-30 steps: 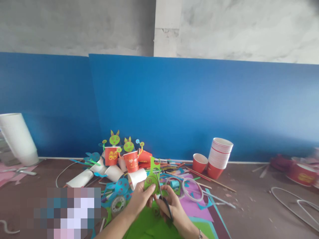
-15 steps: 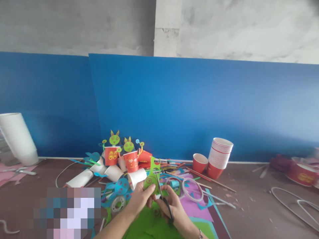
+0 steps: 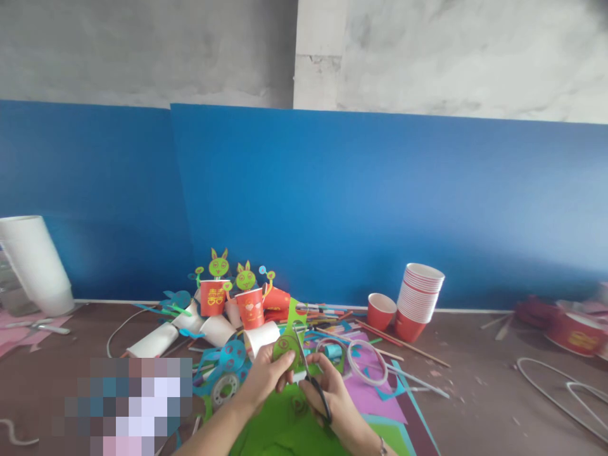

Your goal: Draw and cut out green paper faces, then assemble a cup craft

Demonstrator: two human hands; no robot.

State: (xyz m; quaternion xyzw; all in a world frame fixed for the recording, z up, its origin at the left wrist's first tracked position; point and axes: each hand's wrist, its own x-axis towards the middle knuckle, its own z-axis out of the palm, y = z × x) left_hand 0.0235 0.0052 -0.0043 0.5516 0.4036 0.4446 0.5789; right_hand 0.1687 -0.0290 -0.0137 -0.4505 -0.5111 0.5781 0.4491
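Between thumb and fingers, my left hand (image 3: 266,375) pinches a piece of green paper (image 3: 284,347) with a face drawn on it. My right hand (image 3: 332,394) grips black-handled scissors (image 3: 317,391), fingers in the loops. The blades point up and away along the right side of the drawn face, at the paper's edge. A narrower strip of the same green paper stands up beyond the blades. Beneath both hands lies a larger green sheet (image 3: 278,427) with another drawing on it.
Two red cups (image 3: 249,308) with green rabbit-face cutouts stand behind tipped white cups (image 3: 216,330). Blue cutouts (image 3: 232,356) and a tape roll (image 3: 225,390) lie left. Purple paper (image 3: 375,396), a clear ring (image 3: 367,363) and thin sticks (image 3: 403,342) lie right, before stacked cups (image 3: 420,297).
The green paper has shifted slightly left in my left hand. My right hand and the scissors stay almost where they were.
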